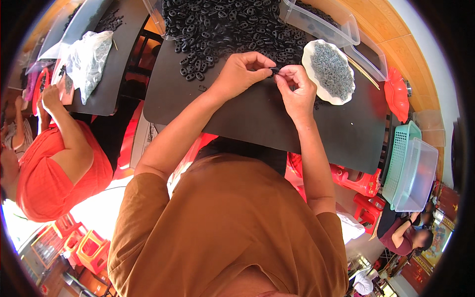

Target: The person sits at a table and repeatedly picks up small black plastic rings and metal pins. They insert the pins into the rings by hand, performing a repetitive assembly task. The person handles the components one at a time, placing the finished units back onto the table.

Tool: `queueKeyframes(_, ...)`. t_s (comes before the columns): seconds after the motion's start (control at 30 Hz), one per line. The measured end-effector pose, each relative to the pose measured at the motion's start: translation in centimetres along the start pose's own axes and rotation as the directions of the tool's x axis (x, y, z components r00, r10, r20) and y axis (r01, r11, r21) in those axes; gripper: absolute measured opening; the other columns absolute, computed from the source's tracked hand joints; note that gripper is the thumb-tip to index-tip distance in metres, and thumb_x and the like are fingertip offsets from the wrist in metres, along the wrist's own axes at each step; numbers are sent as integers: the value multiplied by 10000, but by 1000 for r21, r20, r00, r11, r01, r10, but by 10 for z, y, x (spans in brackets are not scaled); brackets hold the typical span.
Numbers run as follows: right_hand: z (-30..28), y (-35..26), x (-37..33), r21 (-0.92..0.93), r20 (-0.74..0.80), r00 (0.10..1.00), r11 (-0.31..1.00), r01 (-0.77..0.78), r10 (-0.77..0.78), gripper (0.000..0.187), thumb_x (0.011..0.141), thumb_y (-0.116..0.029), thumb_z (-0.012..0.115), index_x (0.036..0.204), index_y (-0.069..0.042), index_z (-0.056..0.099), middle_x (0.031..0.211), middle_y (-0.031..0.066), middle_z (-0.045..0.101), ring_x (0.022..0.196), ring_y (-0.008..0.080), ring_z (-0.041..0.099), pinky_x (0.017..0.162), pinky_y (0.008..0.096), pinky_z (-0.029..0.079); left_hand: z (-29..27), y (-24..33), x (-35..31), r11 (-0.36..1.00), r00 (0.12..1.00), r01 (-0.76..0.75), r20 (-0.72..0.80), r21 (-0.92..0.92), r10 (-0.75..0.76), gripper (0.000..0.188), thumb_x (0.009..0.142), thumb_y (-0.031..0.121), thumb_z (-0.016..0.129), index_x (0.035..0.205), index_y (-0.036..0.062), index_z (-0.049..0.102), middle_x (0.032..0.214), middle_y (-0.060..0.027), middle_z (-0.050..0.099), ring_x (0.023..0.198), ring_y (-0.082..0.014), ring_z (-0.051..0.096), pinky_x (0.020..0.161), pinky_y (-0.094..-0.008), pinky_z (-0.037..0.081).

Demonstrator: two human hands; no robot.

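Note:
Over the dark table [237, 114], my two hands meet fingertip to fingertip. My left hand [241, 73] is closed in a pinch on a small black plastic piece [274, 71], whose shape is mostly covered by the fingers. My right hand [298, 94] pinches at the piece's right side; whether a tiny part is also between its fingers cannot be made out. Just beyond the hands spreads a big heap of black oval two-hole pieces [222, 29]. To the right of my right hand, a white scalloped bowl [308, 54] holds many small grey screw-like pins [332, 72].
Clear plastic bins [341, 27] stand at the far right, near thin wooden sticks [363, 73]. A red scalloped dish [397, 94] and a green basket [399, 161] are beyond the right edge. At left, a person in red [69, 163] works beside a plastic bag [91, 62].

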State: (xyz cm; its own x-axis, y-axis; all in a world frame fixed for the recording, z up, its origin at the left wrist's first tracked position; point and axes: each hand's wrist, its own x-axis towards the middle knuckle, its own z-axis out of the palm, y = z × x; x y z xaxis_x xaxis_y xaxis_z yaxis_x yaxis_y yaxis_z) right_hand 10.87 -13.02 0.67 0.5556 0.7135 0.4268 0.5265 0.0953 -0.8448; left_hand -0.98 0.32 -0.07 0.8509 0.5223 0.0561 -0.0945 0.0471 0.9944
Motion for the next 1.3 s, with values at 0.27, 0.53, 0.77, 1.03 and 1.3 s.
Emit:
queueKeyframes(0.27,3,-4,-14,-202,67,998,979,9,4,235,745,47,720,924,-53,605,794,54,660,673,135,644,607,264,501,3,4,-16,966,998,-62,25,250,57,134,859,32,678,987,2,700,879,-38,710,835,-78,664,745,-230,542)
queueKeyframes(0.53,3,-2,-19,-201,89,993,978,-61,80,262,732,45,725,937,-53,595,778,59,644,649,153,630,613,285,515,10,11,-22,939,989,-150,56,309,139,136,839,29,685,972,14,711,919,-90,712,837,-155,698,751,-276,561)
queueKeyframes(0.77,2,3,-21,-217,97,992,974,-59,82,244,733,36,727,925,-55,607,778,60,648,649,157,635,602,286,516,7,9,-23,885,988,-155,45,440,151,147,817,35,705,962,38,726,902,-100,691,752,-172,682,703,-282,552)
queueKeyframes(1.03,-1,-6,-21,-261,115,992,965,-26,57,221,727,40,729,898,-47,618,783,64,653,670,178,634,629,297,517,5,1,-21,804,960,-274,102,528,260,138,804,49,725,942,53,737,857,-95,669,730,-169,655,682,-280,539)
queueKeyframes(1.3,-5,-5,-23,-243,105,994,970,5,21,196,718,50,750,853,-25,631,793,66,654,667,169,629,601,284,494,4,-2,-21,776,947,-314,121,547,299,122,792,49,731,914,50,743,835,-76,686,746,-173,634,686,-286,532)
